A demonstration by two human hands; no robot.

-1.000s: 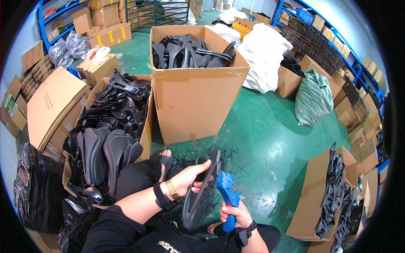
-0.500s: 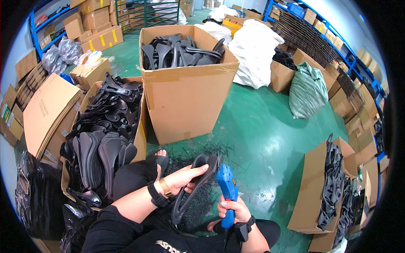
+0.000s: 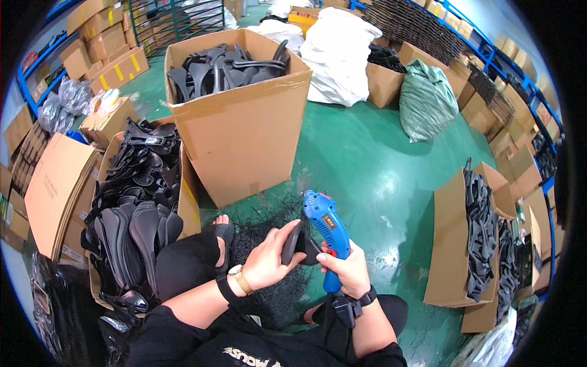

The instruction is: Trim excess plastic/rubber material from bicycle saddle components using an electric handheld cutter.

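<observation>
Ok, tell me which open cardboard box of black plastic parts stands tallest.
The tall brown cardboard box straight ahead, upright and filled with black parts. The left box beside it is lower, and the right box lies tipped on its side.

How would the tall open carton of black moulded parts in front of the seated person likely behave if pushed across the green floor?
The tall carton probably slides rather than rolls: flat base, smooth shiny floor. Filled to its rim with black parts, it is likely heavy. Its cardboard walls may buckle if pushed high.
</observation>
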